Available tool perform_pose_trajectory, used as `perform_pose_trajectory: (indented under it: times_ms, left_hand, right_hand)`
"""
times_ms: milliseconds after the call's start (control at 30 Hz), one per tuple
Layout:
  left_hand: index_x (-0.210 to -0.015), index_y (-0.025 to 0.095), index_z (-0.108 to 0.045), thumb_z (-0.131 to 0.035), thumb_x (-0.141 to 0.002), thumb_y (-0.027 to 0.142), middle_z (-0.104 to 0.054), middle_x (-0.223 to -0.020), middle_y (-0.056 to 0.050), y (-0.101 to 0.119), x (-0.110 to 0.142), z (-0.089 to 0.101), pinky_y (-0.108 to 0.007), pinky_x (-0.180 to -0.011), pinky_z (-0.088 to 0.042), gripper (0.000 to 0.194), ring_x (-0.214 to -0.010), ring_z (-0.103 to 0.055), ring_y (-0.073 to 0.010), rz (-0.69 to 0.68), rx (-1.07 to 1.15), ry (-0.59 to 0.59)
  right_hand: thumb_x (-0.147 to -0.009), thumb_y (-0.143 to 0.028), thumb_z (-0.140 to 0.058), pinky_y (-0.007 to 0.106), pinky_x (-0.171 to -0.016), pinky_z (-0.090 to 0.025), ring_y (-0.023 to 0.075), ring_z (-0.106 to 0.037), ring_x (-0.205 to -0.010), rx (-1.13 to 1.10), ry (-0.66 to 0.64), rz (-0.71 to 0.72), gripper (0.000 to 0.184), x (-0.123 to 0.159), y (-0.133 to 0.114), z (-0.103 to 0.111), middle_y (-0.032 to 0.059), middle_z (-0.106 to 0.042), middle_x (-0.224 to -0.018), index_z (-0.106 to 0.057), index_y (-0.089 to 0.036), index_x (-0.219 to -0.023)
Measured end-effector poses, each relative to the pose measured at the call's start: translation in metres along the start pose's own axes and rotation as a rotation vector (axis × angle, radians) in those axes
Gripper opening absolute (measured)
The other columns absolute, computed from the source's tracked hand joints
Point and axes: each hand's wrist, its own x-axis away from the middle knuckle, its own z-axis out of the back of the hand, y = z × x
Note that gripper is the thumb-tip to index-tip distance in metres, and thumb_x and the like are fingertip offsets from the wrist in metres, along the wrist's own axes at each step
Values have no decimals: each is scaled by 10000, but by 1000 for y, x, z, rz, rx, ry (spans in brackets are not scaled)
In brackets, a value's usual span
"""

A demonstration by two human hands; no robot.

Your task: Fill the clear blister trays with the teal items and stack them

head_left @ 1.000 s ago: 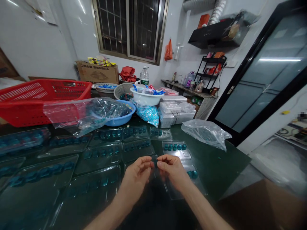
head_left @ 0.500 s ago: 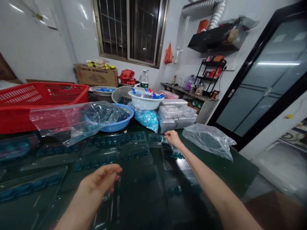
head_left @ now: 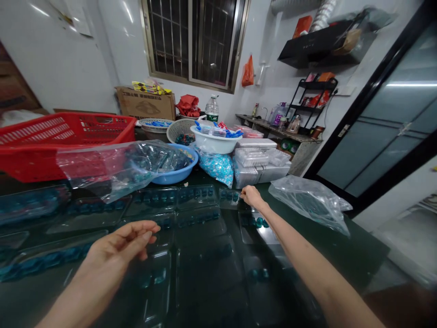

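Observation:
My right hand (head_left: 251, 197) reaches across the dark green table to the right end of a small clear plastic tray (head_left: 229, 197) with teal pieces in a row. Its fingertips are pinched there; whatever they hold is too small to make out. My left hand (head_left: 119, 255) hovers over the trays at the left, thumb pressed to curled fingers, their contents hidden. Below my right wrist lies another clear tray (head_left: 249, 233), where glossy teal pieces (head_left: 260, 222) sit. More clear trays with teal pieces (head_left: 200, 214) cover the table in rows.
A red plastic basket (head_left: 102, 130) stands at the back left, with a clear bag (head_left: 92, 166) before it. Behind the trays are a blue basin (head_left: 179, 171), a white basin (head_left: 215, 143), a bag of turquoise bits (head_left: 218, 167) and stacked clear boxes (head_left: 261, 166). Another plastic bag (head_left: 307, 198) lies right.
My left hand has drawn to the left and its fingers look more closed. The right hand stays at the same small tray. The whole view has shifted slightly.

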Motion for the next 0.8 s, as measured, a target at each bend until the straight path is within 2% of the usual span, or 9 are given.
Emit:
perform_pose_trajectory:
  times_ms: [100,200,267,333,400,533,667,800]
  left_hand:
    - [-826,154,-624,-693,-608,279,-614,-862,-28,12,-9,26,-193,-486,-399,261,-710,-536,-143,-130,79,156]
    - [-830,148,-600,-692,-585,291,-595,-804,-23,27,-29,64,-187,-445,-379,298,-636,-530,-119,-298,81,383]
    - [-852,160,-582,-675,-598,290,-581,-776,-3,37,-48,90,-182,-464,-384,300,-643,-529,-106,-390,36,489]
    - [-843,147,-579,-646,-634,291,-580,-734,0,42,-68,108,-205,-505,-419,262,-650,-543,-113,-434,-50,507]
    - [-814,122,-580,-595,-710,289,-591,-732,-15,44,-90,116,-258,-556,-460,196,-651,-560,-126,-428,-178,436]
    - [-869,125,-581,-524,-792,285,-602,-874,-35,47,-137,104,-347,-680,-478,187,-771,-573,-161,-434,-504,266]
    - [-1017,151,-544,-512,-800,289,-555,-1065,-71,56,-183,72,-412,-779,-453,260,-922,-542,-202,-497,-728,147]
    - [-1093,159,-501,-503,-804,299,-522,-1119,-85,57,-218,44,-428,-779,-453,321,-947,-532,-214,-511,-858,77]
  right_hand:
    - [-860,-292,-481,346,-765,-460,167,-547,-887,50,4,-5,212,5,-7,-2,59,-552,-1016,-545,-147,-1000]
    - [-855,-289,-490,352,-754,-464,169,-551,-876,84,10,-6,220,10,-14,-5,61,-555,-998,-540,-132,-1000]
    - [-853,-288,-493,350,-748,-466,167,-552,-869,104,17,-1,226,11,-18,-7,65,-554,-998,-538,-125,-1003]
    - [-854,-285,-492,347,-747,-466,165,-553,-865,128,27,6,219,12,-21,-8,64,-556,-991,-542,-123,-993]
    - [-854,-280,-493,347,-744,-466,164,-555,-860,151,37,9,205,12,-22,-10,58,-563,-971,-548,-120,-970]
    - [-852,-269,-496,341,-737,-467,160,-559,-848,179,59,17,182,11,-21,-13,48,-572,-938,-558,-117,-931]
    - [-852,-265,-494,337,-737,-463,155,-557,-839,184,91,30,172,7,-18,-18,45,-572,-927,-559,-118,-915]
    - [-855,-251,-485,343,-754,-449,159,-549,-849,190,114,36,163,4,-15,-22,47,-568,-914,-557,-113,-905]
